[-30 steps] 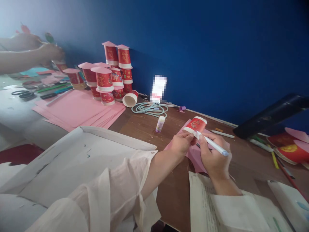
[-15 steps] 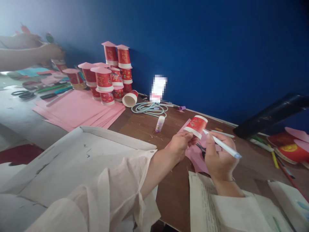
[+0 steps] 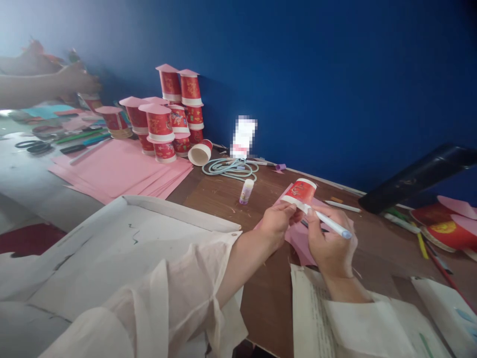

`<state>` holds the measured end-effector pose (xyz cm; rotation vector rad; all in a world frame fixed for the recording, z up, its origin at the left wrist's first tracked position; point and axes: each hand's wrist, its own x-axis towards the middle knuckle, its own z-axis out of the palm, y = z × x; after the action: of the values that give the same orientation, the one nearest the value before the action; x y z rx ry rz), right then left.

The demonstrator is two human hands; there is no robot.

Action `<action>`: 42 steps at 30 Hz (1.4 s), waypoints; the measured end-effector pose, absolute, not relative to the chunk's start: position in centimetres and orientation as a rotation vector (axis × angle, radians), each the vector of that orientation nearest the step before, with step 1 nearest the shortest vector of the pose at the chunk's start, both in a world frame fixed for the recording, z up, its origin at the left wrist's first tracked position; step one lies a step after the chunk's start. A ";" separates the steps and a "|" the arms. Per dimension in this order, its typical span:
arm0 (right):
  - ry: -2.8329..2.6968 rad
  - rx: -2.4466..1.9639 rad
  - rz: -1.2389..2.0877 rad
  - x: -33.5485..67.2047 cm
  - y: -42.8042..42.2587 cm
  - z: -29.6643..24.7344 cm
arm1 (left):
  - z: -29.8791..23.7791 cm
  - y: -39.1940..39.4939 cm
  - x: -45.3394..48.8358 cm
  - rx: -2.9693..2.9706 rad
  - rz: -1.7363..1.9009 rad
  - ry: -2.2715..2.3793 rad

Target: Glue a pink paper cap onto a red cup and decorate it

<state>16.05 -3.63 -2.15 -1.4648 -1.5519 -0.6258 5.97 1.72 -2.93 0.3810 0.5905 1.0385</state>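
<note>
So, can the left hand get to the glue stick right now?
Probably yes: only bare table lies between the left hand and the glue stick, though that hand holds the red cup.

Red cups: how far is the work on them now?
Done: several capped cups stacked by the wall, each with a pink paper top. In hand: the left hand holds a red cup over pink paper, and the right hand puts a pen at its rim. Left: one bare cup lying on its side and a pile of pink sheets.
</note>
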 end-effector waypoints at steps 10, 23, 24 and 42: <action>-1.531 -1.444 -0.593 16.6 -3.7 -2.6 | -2.1 1.5 5.6 0.365 0.987 0.619; -1.476 -1.462 -0.518 16.8 -3.7 -2.8 | -1.5 1.4 5.5 0.346 0.979 0.666; -1.469 -1.465 -0.523 16.8 -3.6 -2.8 | -1.5 1.4 5.5 0.349 0.977 0.660; -1.268 -1.451 -0.517 16.9 -4.1 -1.9 | -0.7 1.2 4.6 0.299 0.921 0.599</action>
<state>16.90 -4.07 -1.86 -1.4515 -1.2680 -0.5169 4.60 1.24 -0.68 0.2988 0.5987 0.9206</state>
